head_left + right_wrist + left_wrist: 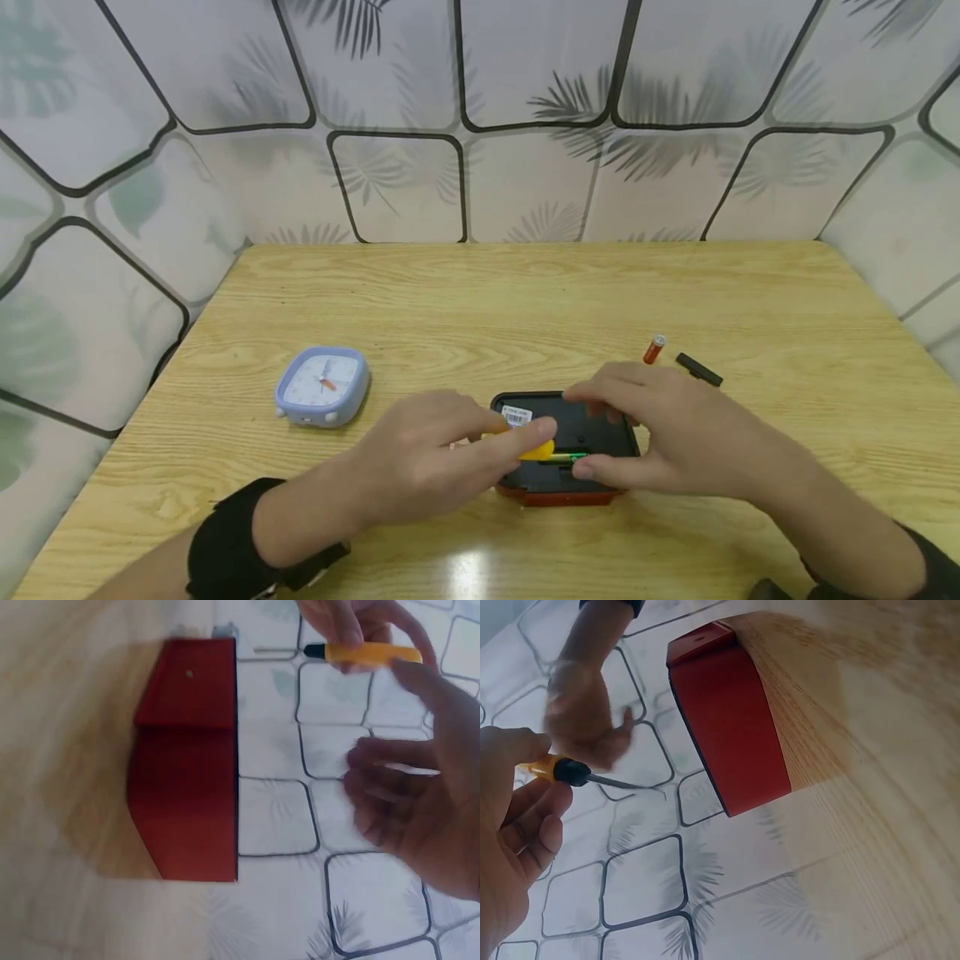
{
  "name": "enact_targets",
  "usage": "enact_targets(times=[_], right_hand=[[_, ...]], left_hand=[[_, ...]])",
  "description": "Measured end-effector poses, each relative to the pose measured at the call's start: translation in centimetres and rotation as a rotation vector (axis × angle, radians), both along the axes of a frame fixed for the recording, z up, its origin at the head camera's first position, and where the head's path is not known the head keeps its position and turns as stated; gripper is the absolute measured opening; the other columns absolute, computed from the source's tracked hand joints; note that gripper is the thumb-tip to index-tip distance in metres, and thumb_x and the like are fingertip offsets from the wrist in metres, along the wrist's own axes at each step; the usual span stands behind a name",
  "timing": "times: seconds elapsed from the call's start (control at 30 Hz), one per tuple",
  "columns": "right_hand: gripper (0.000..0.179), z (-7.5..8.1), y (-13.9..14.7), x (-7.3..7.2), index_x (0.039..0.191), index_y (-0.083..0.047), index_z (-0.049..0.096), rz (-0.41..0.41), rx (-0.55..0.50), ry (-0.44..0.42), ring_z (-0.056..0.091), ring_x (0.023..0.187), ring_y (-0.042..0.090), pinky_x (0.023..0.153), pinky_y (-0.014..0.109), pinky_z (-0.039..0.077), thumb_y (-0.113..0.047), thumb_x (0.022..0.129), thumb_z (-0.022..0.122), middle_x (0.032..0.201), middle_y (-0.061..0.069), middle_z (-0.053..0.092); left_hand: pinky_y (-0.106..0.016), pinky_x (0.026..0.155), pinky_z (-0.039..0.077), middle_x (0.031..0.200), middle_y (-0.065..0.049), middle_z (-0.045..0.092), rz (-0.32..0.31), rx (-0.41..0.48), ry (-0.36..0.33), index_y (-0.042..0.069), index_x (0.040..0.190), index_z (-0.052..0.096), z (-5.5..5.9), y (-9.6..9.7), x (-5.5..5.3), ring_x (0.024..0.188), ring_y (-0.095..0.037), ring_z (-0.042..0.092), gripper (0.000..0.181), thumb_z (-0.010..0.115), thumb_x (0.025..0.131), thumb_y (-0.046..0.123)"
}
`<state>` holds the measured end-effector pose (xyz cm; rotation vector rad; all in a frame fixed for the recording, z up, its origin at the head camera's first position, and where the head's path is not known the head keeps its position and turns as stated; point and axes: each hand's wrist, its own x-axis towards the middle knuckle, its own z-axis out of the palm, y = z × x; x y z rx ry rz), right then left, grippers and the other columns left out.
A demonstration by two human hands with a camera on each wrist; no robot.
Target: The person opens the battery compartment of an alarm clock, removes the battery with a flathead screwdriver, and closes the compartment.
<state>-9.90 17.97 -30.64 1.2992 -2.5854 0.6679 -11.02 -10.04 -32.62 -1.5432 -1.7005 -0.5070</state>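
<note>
A red device with a black back point(600, 427) lies back-up on the table, a white barcode sticker point(516, 415) on it. Its red side point(727, 720) faces the left wrist camera. In its slot shows a strip of green point(579, 456), partly hidden by the hands. My left hand point(435, 458) grips a yellow-handled screwdriver point(551, 766) between thumb and fingers, the thin shaft pointing out over the device. My right hand point(675, 425) hovers over the device's right part, fingers spread and loosely bent, holding nothing. In the right wrist view its thumb overlaps the handle's end.
Beyond my right hand lie an orange battery point(654, 350) and a small black cover point(699, 369). A light blue alarm clock point(322, 387) rests face-up on the left of the wooden table point(450, 308). A patterned curtain point(525, 183) surrounds the table's back and sides.
</note>
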Motion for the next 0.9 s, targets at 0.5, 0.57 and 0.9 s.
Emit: enact_targets(times=[0.5, 0.57, 0.9], right_hand=[[0.123, -2.0, 1.0, -1.8, 0.159, -0.015, 0.025, -0.194, 0.438, -0.539, 0.046, 0.133, 0.031, 0.098, 0.051, 0.050, -0.054, 0.063, 0.091, 0.154, 0.011, 0.036], [0.123, -2.0, 0.9, -1.8, 0.159, -0.013, 0.025, -0.190, 0.448, -0.544, 0.050, 0.130, 0.027, 0.098, 0.049, 0.050, -0.051, 0.063, 0.091, 0.153, 0.010, 0.038], [0.118, -2.1, 0.3, -1.6, 0.158, -0.012, 0.028, -0.145, 0.447, -0.489, 0.051, 0.129, 0.025, 0.102, 0.047, 0.049, -0.060, 0.067, 0.085, 0.151, 0.008, 0.041]], left_hand=[[-0.013, 0.068, 0.054, 0.087, 0.000, 0.069, 0.016, 0.054, -0.456, 0.001, 0.126, 0.052, -0.7, -0.3, -0.1, 0.077, -0.008, 0.067, 0.037, 0.062, 0.099, 0.025], [-0.011, 0.064, 0.051, 0.087, 0.000, 0.069, 0.045, 0.041, -0.480, 0.003, 0.125, 0.050, -0.8, -0.3, 0.0, 0.077, -0.008, 0.067, 0.039, 0.065, 0.097, 0.025], [-0.008, 0.063, 0.048, 0.093, -0.001, 0.069, 0.080, -0.030, -0.532, 0.004, 0.126, 0.046, -0.8, -0.3, 0.0, 0.078, -0.006, 0.067, 0.050, 0.077, 0.088, 0.013]])
